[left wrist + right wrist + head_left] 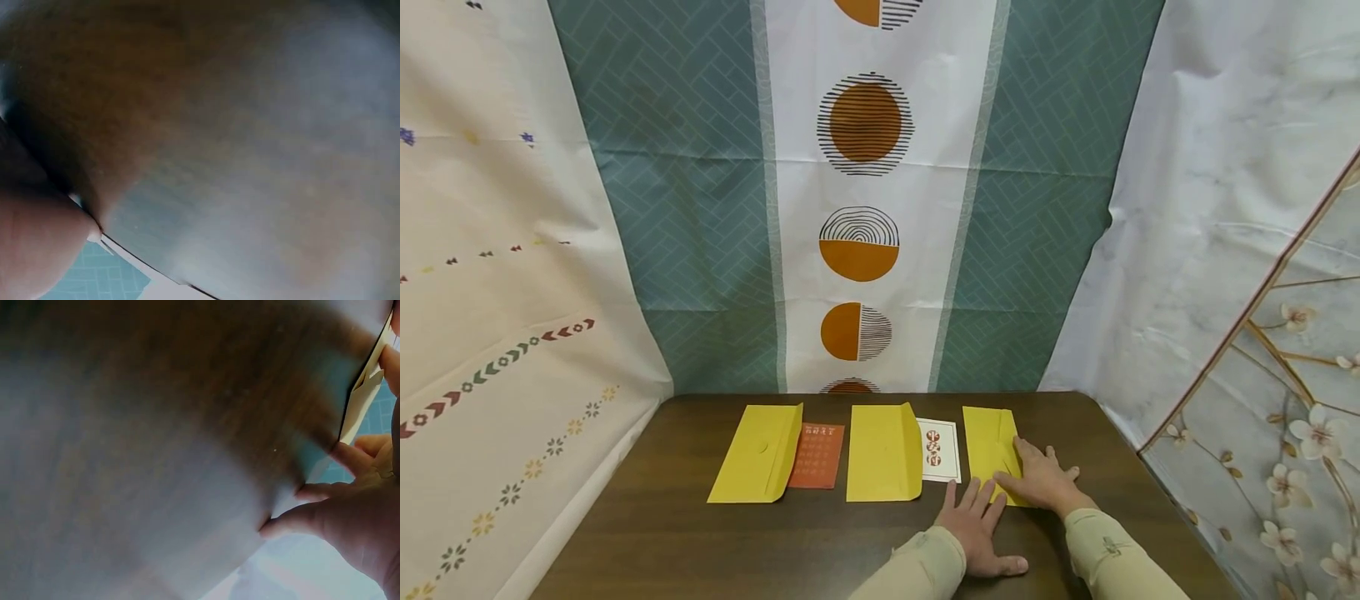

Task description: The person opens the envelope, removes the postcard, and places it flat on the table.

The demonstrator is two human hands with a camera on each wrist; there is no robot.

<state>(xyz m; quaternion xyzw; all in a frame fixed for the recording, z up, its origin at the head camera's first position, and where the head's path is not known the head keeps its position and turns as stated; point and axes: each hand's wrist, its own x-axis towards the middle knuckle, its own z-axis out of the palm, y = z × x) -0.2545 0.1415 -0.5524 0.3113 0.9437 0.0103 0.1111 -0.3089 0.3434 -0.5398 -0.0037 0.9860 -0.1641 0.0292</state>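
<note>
In the head view a yellow envelope (987,437) lies on the right part of the dark wooden table. My right hand (1047,482) rests on its right side with the fingers spread. Just left of it, my left hand (972,527) lies flat with spread fingers, its fingertips at the envelope's lower left corner. The right wrist view shows my right hand (356,509) with fingertips down on the tabletop and the pale envelope edge (362,403) beyond. Only a blurred part of my left hand (37,244) appears in the left wrist view.
A middle yellow envelope (876,454) has a white card (942,457) with red print at its right edge. Farther left, another yellow envelope (752,458) has a red card (818,457) beside it. Patterned cloths (700,208) hang around the table (737,550).
</note>
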